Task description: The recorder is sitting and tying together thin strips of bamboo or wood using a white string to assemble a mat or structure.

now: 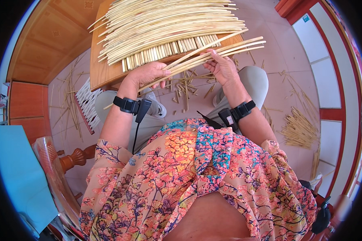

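A small bundle of thin, pale reed-like sticks slants across in front of me, over my lap. Near its lower left part, my left hand is closed round the sticks. Farther along to the right, my right hand pinches them between thumb and fingers, where the ends fan apart. Just beyond both hands, a large layer of long sticks lies crosswise on a wooden table. Under its near edge, a row of stick ends points toward me.
Cut stick pieces litter the tiled floor between my feet. Long loose sticks and a white slatted rack lie at the left. A pile of sticks is on the floor at the right. Straps and a cable are on my forearms.
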A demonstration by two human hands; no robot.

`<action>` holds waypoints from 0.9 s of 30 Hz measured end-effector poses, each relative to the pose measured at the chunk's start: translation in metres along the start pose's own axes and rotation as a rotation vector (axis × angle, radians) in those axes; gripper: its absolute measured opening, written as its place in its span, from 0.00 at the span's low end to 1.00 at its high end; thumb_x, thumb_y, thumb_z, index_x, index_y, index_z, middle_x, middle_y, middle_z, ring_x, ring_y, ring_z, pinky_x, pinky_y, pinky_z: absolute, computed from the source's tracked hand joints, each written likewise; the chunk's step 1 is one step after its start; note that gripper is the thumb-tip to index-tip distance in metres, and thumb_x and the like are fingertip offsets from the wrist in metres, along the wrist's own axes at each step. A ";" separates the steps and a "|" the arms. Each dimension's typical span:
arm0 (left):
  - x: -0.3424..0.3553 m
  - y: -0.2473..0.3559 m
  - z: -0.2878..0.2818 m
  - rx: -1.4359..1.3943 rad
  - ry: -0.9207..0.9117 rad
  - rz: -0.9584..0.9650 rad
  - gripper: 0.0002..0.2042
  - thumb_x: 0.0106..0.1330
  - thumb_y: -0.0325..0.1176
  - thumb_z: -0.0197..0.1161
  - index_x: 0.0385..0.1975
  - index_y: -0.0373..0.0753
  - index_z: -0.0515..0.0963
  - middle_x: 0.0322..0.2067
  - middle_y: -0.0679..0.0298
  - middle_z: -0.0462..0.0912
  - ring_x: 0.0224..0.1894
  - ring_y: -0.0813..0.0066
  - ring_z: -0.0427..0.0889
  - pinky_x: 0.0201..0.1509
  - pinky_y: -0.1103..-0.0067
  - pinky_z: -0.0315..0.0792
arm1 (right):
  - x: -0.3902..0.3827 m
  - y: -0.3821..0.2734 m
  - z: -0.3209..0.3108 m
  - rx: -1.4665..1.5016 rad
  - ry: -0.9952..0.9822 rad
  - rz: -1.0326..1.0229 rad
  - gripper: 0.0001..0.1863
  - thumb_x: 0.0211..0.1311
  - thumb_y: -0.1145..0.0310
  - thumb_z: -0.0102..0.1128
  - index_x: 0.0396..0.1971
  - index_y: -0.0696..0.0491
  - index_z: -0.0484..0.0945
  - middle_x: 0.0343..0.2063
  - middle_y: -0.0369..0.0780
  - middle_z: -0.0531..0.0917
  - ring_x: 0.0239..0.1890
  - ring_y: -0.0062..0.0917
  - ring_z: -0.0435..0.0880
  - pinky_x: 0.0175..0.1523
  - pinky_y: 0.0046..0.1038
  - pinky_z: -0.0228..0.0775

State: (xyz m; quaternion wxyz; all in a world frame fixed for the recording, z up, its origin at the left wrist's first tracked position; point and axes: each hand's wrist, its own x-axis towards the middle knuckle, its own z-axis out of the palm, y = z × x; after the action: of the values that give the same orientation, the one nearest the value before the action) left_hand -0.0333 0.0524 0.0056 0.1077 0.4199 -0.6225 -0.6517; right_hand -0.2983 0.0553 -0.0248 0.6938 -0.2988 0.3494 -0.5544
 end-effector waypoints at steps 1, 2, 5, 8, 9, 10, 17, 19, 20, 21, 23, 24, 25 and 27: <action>0.000 0.001 0.001 0.000 0.002 -0.009 0.13 0.61 0.40 0.52 0.27 0.35 0.71 0.16 0.62 0.76 0.10 0.87 0.66 0.13 0.91 0.59 | 0.000 0.001 -0.001 0.001 0.001 0.000 0.12 0.60 0.69 0.50 0.39 0.60 0.72 0.34 0.47 0.79 0.31 0.25 0.79 0.36 0.24 0.75; -0.001 0.002 0.001 0.001 0.005 -0.019 0.13 0.61 0.40 0.52 0.27 0.35 0.71 0.16 0.62 0.76 0.10 0.87 0.66 0.14 0.91 0.59 | 0.001 0.001 -0.001 0.004 0.003 0.002 0.12 0.59 0.69 0.50 0.39 0.60 0.72 0.34 0.47 0.79 0.31 0.25 0.79 0.36 0.24 0.75; -0.001 0.001 0.001 0.009 0.011 -0.023 0.13 0.61 0.40 0.52 0.28 0.34 0.71 0.16 0.62 0.76 0.10 0.86 0.66 0.14 0.91 0.60 | 0.002 0.003 -0.001 0.007 0.012 0.005 0.12 0.59 0.69 0.50 0.39 0.60 0.72 0.34 0.48 0.79 0.31 0.24 0.79 0.36 0.24 0.75; 0.000 0.000 0.000 0.016 0.001 -0.019 0.13 0.62 0.41 0.51 0.28 0.34 0.71 0.17 0.62 0.77 0.10 0.86 0.67 0.14 0.90 0.60 | 0.002 0.003 0.000 0.014 0.022 0.009 0.11 0.59 0.69 0.51 0.38 0.59 0.72 0.33 0.46 0.79 0.30 0.24 0.79 0.36 0.24 0.75; 0.001 0.000 0.002 0.016 -0.001 -0.019 0.13 0.62 0.41 0.51 0.28 0.34 0.71 0.17 0.62 0.77 0.10 0.86 0.67 0.14 0.90 0.60 | 0.001 0.003 -0.001 0.021 0.025 0.010 0.10 0.58 0.69 0.52 0.37 0.59 0.73 0.32 0.45 0.80 0.30 0.24 0.79 0.35 0.24 0.75; 0.001 0.001 0.004 0.008 -0.002 -0.021 0.13 0.61 0.40 0.52 0.30 0.34 0.71 0.17 0.62 0.76 0.11 0.87 0.67 0.15 0.91 0.60 | 0.001 0.003 -0.002 0.021 0.026 0.008 0.10 0.58 0.69 0.52 0.37 0.59 0.73 0.32 0.45 0.80 0.30 0.24 0.79 0.35 0.24 0.75; 0.007 0.000 0.022 0.159 -0.003 0.013 0.12 0.55 0.36 0.59 0.35 0.38 0.70 0.17 0.67 0.74 0.13 0.89 0.65 0.15 0.90 0.58 | 0.006 0.011 -0.013 0.029 0.177 -0.035 0.08 0.54 0.69 0.58 0.33 0.55 0.74 0.26 0.38 0.80 0.26 0.21 0.79 0.29 0.20 0.74; 0.005 0.005 0.026 0.218 0.008 0.025 0.13 0.54 0.36 0.59 0.36 0.38 0.70 0.17 0.69 0.74 0.14 0.90 0.64 0.16 0.90 0.56 | 0.004 0.010 -0.011 0.042 0.171 -0.042 0.10 0.51 0.69 0.61 0.32 0.54 0.74 0.26 0.36 0.80 0.26 0.19 0.79 0.28 0.18 0.72; 0.004 0.005 0.029 0.228 -0.005 0.036 0.13 0.54 0.36 0.59 0.36 0.38 0.70 0.17 0.69 0.74 0.14 0.90 0.64 0.16 0.90 0.56 | 0.002 0.009 -0.011 0.042 0.183 -0.058 0.10 0.51 0.69 0.61 0.32 0.54 0.74 0.26 0.36 0.80 0.26 0.19 0.79 0.28 0.18 0.72; 0.003 0.005 0.032 0.214 0.020 0.031 0.13 0.54 0.35 0.59 0.37 0.38 0.70 0.17 0.69 0.74 0.14 0.90 0.64 0.16 0.90 0.56 | 0.000 0.009 -0.010 0.040 0.199 -0.059 0.10 0.50 0.69 0.61 0.32 0.54 0.74 0.27 0.35 0.79 0.27 0.19 0.79 0.29 0.18 0.72; 0.000 0.011 0.037 0.197 0.033 -0.004 0.14 0.55 0.33 0.57 0.40 0.38 0.69 0.18 0.69 0.74 0.14 0.90 0.63 0.15 0.90 0.56 | -0.005 0.005 -0.006 0.040 0.226 -0.059 0.10 0.49 0.69 0.62 0.32 0.53 0.74 0.28 0.35 0.79 0.30 0.18 0.78 0.32 0.19 0.71; -0.001 0.011 0.038 0.201 0.024 0.000 0.14 0.55 0.33 0.57 0.40 0.38 0.69 0.18 0.69 0.74 0.14 0.90 0.63 0.15 0.90 0.56 | -0.006 0.003 -0.004 0.040 0.234 -0.066 0.10 0.49 0.69 0.62 0.32 0.53 0.74 0.28 0.35 0.79 0.30 0.18 0.78 0.32 0.19 0.71; -0.003 0.010 0.038 0.170 0.009 -0.002 0.14 0.55 0.32 0.55 0.41 0.38 0.69 0.19 0.69 0.74 0.13 0.90 0.63 0.16 0.90 0.56 | -0.006 0.002 -0.002 0.034 0.242 -0.101 0.10 0.49 0.70 0.62 0.32 0.53 0.74 0.29 0.35 0.79 0.30 0.19 0.78 0.32 0.19 0.71; -0.007 0.009 0.039 0.133 0.008 -0.009 0.14 0.55 0.32 0.54 0.42 0.38 0.68 0.20 0.69 0.74 0.13 0.90 0.62 0.16 0.91 0.57 | -0.006 0.001 -0.001 0.057 0.225 -0.151 0.10 0.49 0.71 0.62 0.32 0.55 0.74 0.29 0.35 0.78 0.30 0.20 0.78 0.33 0.19 0.71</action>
State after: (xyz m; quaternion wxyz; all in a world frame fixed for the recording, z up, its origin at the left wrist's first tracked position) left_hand -0.0587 0.0833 0.0119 0.0788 0.4315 -0.6622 -0.6076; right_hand -0.2997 0.0617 -0.0252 0.6148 -0.2403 0.3858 -0.6446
